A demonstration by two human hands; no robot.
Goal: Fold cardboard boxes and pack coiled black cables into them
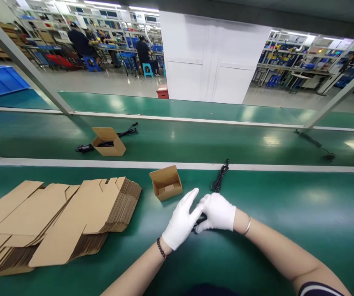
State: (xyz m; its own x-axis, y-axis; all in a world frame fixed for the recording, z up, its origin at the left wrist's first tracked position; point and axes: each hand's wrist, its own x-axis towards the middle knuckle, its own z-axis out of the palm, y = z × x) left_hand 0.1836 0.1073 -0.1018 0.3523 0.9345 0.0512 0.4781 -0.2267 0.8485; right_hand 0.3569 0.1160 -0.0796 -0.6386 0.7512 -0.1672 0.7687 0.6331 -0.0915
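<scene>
My right hand [218, 211], in a white glove, is closed around a small black object [201, 219], mostly hidden by the fingers. Beside it, my left hand [180, 224], also gloved, has its fingers stretched out, with its thumb side against the right hand's fingers. Just beyond the right hand lies a bundled black cable [220, 176]; whether it joins the held object is hidden. An open small cardboard box [166, 185] stands beyond my left hand, its lid raised and a cardboard fold visible inside.
Stacks of flat cardboard blanks [103, 205] cover the left of the green bench. Across a white rail [103, 163], another open box [110, 146] holds black cable, with a black plug [84, 148] beside it. Another black cord [315, 144] lies far right. People sit at benches behind.
</scene>
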